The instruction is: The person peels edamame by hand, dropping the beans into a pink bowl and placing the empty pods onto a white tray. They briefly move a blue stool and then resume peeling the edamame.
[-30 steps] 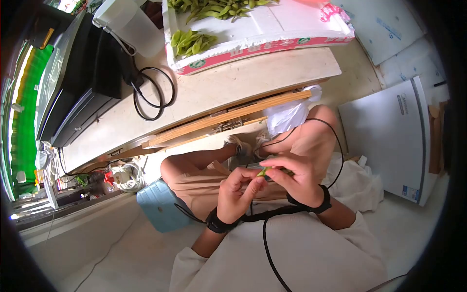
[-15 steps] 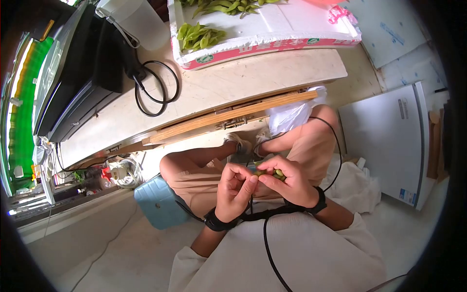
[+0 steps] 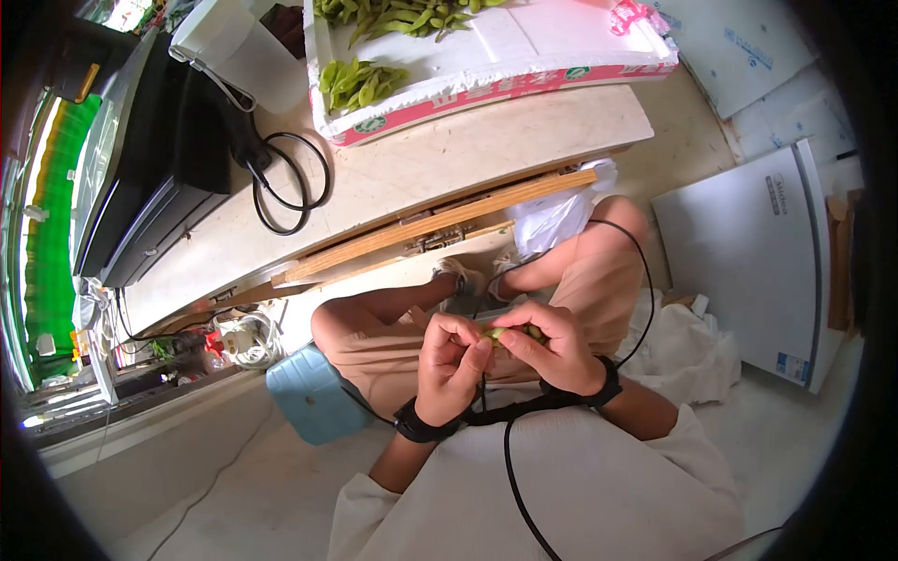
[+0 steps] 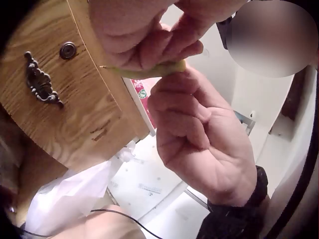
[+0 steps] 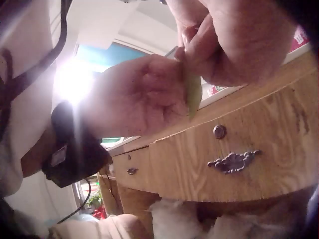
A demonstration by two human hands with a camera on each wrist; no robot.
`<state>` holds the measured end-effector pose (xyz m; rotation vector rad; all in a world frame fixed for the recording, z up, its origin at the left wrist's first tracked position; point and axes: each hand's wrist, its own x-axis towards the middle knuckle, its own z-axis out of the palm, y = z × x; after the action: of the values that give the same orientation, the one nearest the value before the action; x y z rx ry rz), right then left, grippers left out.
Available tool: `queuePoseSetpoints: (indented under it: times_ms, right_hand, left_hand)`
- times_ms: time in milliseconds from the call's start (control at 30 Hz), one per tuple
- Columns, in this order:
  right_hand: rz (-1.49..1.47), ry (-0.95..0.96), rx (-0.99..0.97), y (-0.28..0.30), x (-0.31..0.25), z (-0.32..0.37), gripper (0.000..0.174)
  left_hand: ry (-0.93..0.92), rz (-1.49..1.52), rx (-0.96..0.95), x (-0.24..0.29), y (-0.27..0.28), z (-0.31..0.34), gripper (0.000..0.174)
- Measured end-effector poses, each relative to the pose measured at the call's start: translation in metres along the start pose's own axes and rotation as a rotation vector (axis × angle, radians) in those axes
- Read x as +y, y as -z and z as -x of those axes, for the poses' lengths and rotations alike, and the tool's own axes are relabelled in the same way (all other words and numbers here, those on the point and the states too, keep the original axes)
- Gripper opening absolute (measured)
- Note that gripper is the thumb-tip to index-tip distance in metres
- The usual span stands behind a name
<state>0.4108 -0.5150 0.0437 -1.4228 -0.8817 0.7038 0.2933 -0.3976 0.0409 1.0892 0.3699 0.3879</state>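
Pinching one green pod (image 3: pixel 510 332) from both ends: the left hand (image 3: pixel 449 365) and the right hand (image 3: pixel 561 351) are meeting over the person's lap, just at 5 o'clock of centre in the head view. Both grips are clenched on the pod, fingertips curling round it. The left hand is taking the 9 o'clock end and the right hand the 3 o'clock end.

The left wrist view is showing the pod (image 4: pixel 149 72) lying roughly level, with the left hand (image 4: pixel 144 35) pinching it from 12 o'clock and the right hand (image 4: pixel 199 144) closing on it from 5 o'clock.

The right wrist view is showing the pod (image 5: pixel 192 89) hanging tip-down between the right hand (image 5: pixel 234 40) at 1 o'clock and the left hand (image 5: pixel 134 99) at 9 o'clock. Glare is washing out part of that frame.

Surroundings, head view:
- foam box (image 3: pixel 505 79) is sitting at 12 o'clock on the table (image 3: pixel 421 168), with loose pods (image 3: pixel 360 82) lying inside
- black machine (image 3: pixel 150 159) is standing at 10 o'clock, with a coiled cable (image 3: pixel 290 182) lying beside it
- wooden drawer (image 3: pixel 440 224) is sticking out just at 12 o'clock of the hands, its metal handle (image 4: pixel 42 82) showing up close
- white bag (image 3: pixel 552 220) is hanging by the knees
- blue stool (image 3: pixel 309 397) is sitting at 8 o'clock
- white cabinet (image 3: pixel 748 252) is standing at 3 o'clock
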Motion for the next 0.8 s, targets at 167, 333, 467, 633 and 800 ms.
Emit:
queuePoseSetpoints:
  times_ms: [167, 333, 467, 633, 800]
  right_hand:
    - [-0.920, -0.460, 0.154, 0.007, -0.008, 0.001, 0.013]
    - [-1.141, -0.460, 0.197, 0.021, -0.016, -0.009, 0.015]
    - [-1.101, -0.474, 0.138, 0.033, -0.025, -0.015, 0.022]
    - [-1.097, -0.505, 0.152, 0.043, -0.029, -0.015, 0.021]
    - [-1.124, -0.470, 0.195, 0.053, -0.025, -0.019, 0.017]
  left_hand:
    - [-0.005, -0.088, 0.022, 0.022, -0.007, -0.006, 0.015]
    - [-0.220, -0.298, 0.063, 0.070, -0.007, -0.032, 0.013]
    - [-0.413, -0.482, 0.168, 0.114, -0.014, -0.076, 0.008]
    - [-0.493, -0.614, 0.174, 0.146, -0.005, -0.146, 0.003]
    - [-0.511, -0.818, 0.178, 0.140, -0.002, -0.181, 0.009]
